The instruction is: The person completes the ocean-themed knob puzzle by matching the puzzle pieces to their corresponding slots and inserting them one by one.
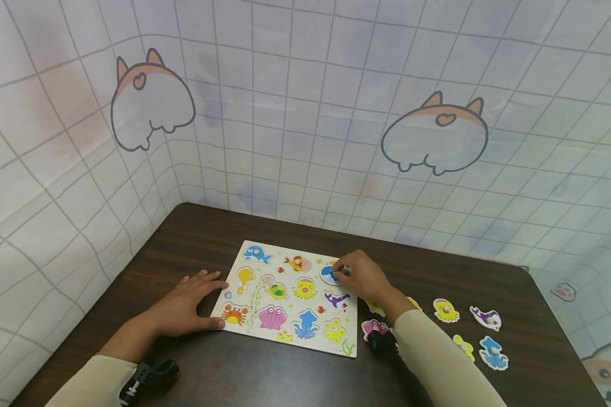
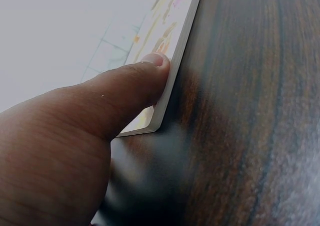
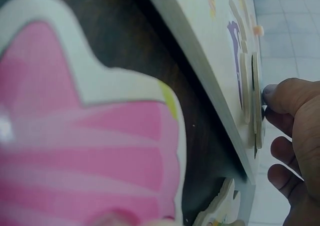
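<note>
The right hand (image 1: 361,277) has its thumb and forefinger drawn together on a blue whale piece (image 1: 328,276), held at the board's upper right; from where I stand I cannot tell whether it is fully seated. The left hand (image 1: 185,302) lies with fingers apart, its thumb on the lower left corner of the pale puzzle board (image 1: 305,336), its other fingers reaching along the left edge.

Left of the right fingertips, on the board, sit a red-and-yellow fish piece (image 1: 297,264) and, farther over, a blue dolphin piece (image 1: 257,254), each with a small knob. Just below those fingertips is a purple whale picture (image 1: 338,301).

Nearer the person than the right fingers, beside the board, lie a loose turtle (image 1: 375,308) and a pink shell (image 1: 373,328), both partly covered. Right of the fingers, beyond the forearm, are a yellow octopus (image 1: 445,311), a loose purple whale (image 1: 486,318), a yellow star (image 1: 463,346) and a blue squid (image 1: 494,354).

Cream sleeves (image 1: 445,359) run back from both hands. Under everything spreads a dark wooden table (image 1: 193,237); past the fingertips hangs a white gridded cloth (image 1: 295,130) with cartoon animal rumps.
</note>
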